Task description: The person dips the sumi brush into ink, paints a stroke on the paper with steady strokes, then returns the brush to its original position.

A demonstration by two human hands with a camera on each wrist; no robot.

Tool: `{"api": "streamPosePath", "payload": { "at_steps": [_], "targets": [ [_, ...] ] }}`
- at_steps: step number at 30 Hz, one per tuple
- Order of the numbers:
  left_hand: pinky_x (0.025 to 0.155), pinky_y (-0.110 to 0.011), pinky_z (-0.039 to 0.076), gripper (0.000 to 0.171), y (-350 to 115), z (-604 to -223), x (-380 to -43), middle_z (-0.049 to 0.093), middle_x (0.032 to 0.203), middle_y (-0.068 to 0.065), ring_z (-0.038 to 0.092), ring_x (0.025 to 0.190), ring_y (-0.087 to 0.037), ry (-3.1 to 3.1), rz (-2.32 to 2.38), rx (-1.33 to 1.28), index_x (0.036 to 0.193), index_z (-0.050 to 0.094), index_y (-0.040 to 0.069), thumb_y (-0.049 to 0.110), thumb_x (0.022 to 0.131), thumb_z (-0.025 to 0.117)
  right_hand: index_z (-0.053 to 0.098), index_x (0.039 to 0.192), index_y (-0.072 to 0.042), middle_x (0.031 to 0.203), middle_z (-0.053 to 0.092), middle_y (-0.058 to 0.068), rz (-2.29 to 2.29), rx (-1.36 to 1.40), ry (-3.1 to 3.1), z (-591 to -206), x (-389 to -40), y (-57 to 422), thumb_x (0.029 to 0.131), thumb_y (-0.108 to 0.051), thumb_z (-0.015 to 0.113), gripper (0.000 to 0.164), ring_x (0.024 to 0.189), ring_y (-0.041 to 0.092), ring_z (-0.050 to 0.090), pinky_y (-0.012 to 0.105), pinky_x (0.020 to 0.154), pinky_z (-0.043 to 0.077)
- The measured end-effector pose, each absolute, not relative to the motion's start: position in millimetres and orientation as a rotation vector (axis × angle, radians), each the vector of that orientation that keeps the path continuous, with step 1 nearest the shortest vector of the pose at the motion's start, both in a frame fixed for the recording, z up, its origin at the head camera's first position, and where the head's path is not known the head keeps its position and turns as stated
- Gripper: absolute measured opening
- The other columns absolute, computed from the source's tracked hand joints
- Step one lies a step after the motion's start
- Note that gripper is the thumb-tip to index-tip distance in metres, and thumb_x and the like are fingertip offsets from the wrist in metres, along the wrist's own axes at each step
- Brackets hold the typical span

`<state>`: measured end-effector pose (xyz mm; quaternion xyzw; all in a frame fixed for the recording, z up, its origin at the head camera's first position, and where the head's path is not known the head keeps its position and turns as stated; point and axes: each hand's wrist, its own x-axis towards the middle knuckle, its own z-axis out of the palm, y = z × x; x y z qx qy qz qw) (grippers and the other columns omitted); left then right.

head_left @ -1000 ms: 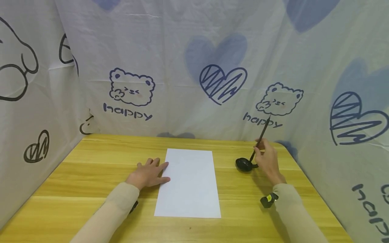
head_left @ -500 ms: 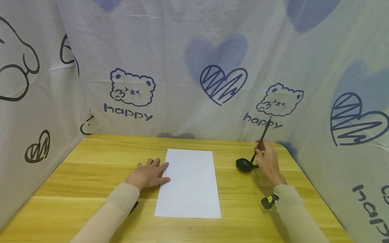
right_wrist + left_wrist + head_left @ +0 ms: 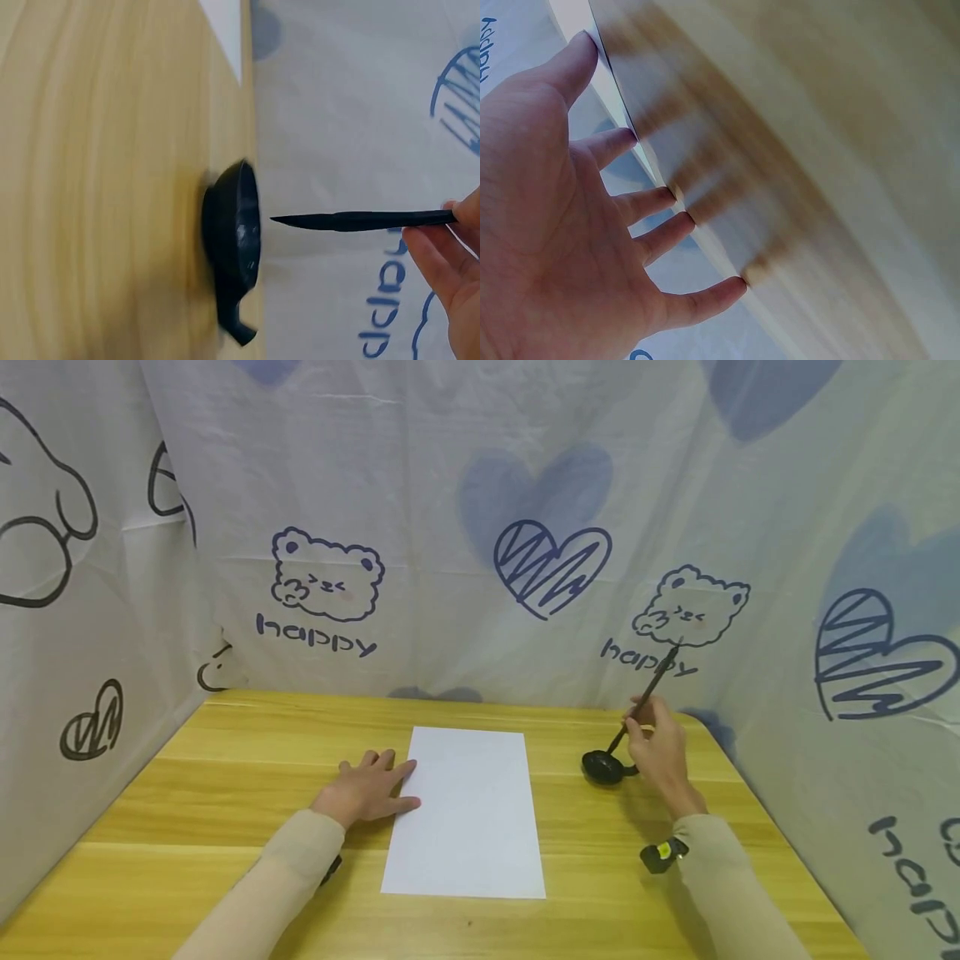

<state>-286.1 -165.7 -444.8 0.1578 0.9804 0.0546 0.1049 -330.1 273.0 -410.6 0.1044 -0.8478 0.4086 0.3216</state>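
My right hand point(image 3: 660, 752) pinches a slim black ink brush point(image 3: 352, 220) between thumb and fingers, its shaft leaning up to the right in the head view. The brush's pointed tip hangs just over the mouth of a small black dish point(image 3: 231, 225) with a short curved handle, with a gap between them in the right wrist view. The dish stands on the table to the right of a blank white sheet of paper point(image 3: 465, 818). My left hand point(image 3: 367, 789) rests with spread fingers at the sheet's left edge, thumb and index fingertips on the paper.
The wood-grain table point(image 3: 225, 827) runs up to a white curtain point(image 3: 435, 635) printed with hearts and bears, at the back and both sides. A small black device point(image 3: 660, 856) is worn at my right wrist, beneath the sleeve.
The brush's tip has shifted up and left over the dish, and its upper end leans further right. My left hand, the paper and the dish stay where they were.
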Motion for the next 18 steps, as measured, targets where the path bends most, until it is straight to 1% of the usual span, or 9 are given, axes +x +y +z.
{"api": "streamPosePath", "payload": {
  "at_steps": [5, 6, 8, 10, 13, 16, 18],
  "targets": [
    [0.109, -0.085, 0.025, 0.077, -166, -445, -286, 0.033, 0.164, -0.024, 0.031, 0.15, -0.051, 2.889, 0.166, 0.468, 0.16, 0.038, 0.017, 0.063, 0.1, 0.053, 0.059, 0.124, 0.001, 0.101, 0.073, 0.022, 1.195, 0.283, -2.195, -402, -327, 254, 0.094, 0.009, 0.064, 0.031, 0.087, 0.001, 0.064, 0.003, 0.072, 0.051],
    [0.109, -0.085, 0.025, 0.077, -166, -445, -286, 0.033, 0.164, -0.024, 0.031, 0.15, -0.051, 2.888, 0.166, 0.468, 0.16, 0.038, 0.017, 0.063, 0.1, 0.053, 0.059, 0.124, 0.001, 0.101, 0.073, 0.022, 1.218, 0.288, -2.191, -401, -327, 250, 0.094, 0.009, 0.064, 0.032, 0.086, -0.003, 0.062, 0.004, 0.072, 0.051],
    [0.109, -0.085, 0.024, 0.077, -166, -446, -286, 0.033, 0.165, -0.024, 0.031, 0.15, -0.051, 2.886, 0.17, 0.463, 0.161, 0.038, 0.017, 0.063, 0.1, 0.053, 0.058, 0.124, 0.001, 0.1, 0.073, 0.023, 1.264, 0.313, -2.182, -400, -327, 242, 0.094, 0.01, 0.064, 0.032, 0.085, -0.006, 0.062, 0.005, 0.072, 0.053],
    [0.109, -0.085, 0.025, 0.077, -166, -446, -287, 0.033, 0.165, -0.024, 0.031, 0.15, -0.051, 2.887, 0.173, 0.463, 0.16, 0.038, 0.017, 0.063, 0.1, 0.054, 0.058, 0.124, 0.0, 0.101, 0.073, 0.023, 1.293, 0.34, -2.178, -400, -327, 234, 0.094, 0.009, 0.065, 0.032, 0.085, -0.002, 0.065, 0.007, 0.072, 0.054],
    [0.109, -0.085, 0.025, 0.078, -167, -447, -288, 0.034, 0.164, -0.024, 0.031, 0.15, -0.051, 2.889, 0.175, 0.462, 0.16, 0.039, 0.017, 0.063, 0.1, 0.054, 0.058, 0.123, 0.0, 0.101, 0.073, 0.022, 1.331, 0.383, -2.172, -401, -328, 222, 0.094, 0.008, 0.065, 0.031, 0.088, 0.012, 0.07, 0.009, 0.072, 0.055],
    [0.108, -0.085, 0.025, 0.078, -166, -448, -289, 0.034, 0.164, -0.025, 0.032, 0.149, -0.051, 2.894, 0.177, 0.47, 0.16, 0.039, 0.016, 0.063, 0.099, 0.054, 0.058, 0.123, 0.0, 0.101, 0.073, 0.023, 1.354, 0.413, -2.17, -402, -329, 210, 0.095, 0.008, 0.065, 0.031, 0.091, 0.027, 0.072, 0.01, 0.072, 0.055],
    [0.108, -0.085, 0.025, 0.078, -166, -448, -289, 0.034, 0.164, -0.025, 0.032, 0.149, -0.051, 2.893, 0.176, 0.471, 0.16, 0.039, 0.016, 0.064, 0.099, 0.054, 0.058, 0.124, 0.0, 0.102, 0.072, 0.022, 1.371, 0.421, -2.173, -403, -329, 203, 0.095, 0.007, 0.065, 0.03, 0.093, 0.032, 0.071, 0.01, 0.073, 0.055]
  ]
}}
